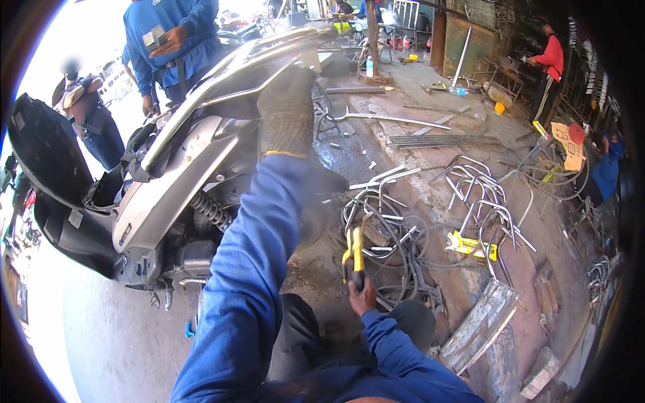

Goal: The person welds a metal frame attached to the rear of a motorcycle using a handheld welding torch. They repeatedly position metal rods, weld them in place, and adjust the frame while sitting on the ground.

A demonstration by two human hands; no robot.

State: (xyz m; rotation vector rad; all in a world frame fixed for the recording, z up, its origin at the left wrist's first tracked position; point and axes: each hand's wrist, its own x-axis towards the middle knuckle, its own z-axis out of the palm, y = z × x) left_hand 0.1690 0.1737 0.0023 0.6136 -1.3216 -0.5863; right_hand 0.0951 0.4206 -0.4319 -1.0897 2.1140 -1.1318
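In the head view, my left hand (287,111) wears a knitted work glove and reaches up beside the front part of a silver-grey scooter (178,178). Blur hides its fingers, so I cannot tell what they hold, if anything. My right hand (363,297) is bare, low in front of my knees, and wraps round the black handle of a welding electrode holder (354,250) with yellow jaws pointing away from me. The scooter stands to the left with its black seat (50,151) tipped up and a coil spring (210,210) showing on its side.
Cables (403,282) and bent metal tubes (474,185) lie tangled to the right. Straight bars (443,141) lie farther off, and a worn metal channel (480,326) lies near right. A person in blue (171,40) stands behind the scooter; another in red (551,57) stands far right.
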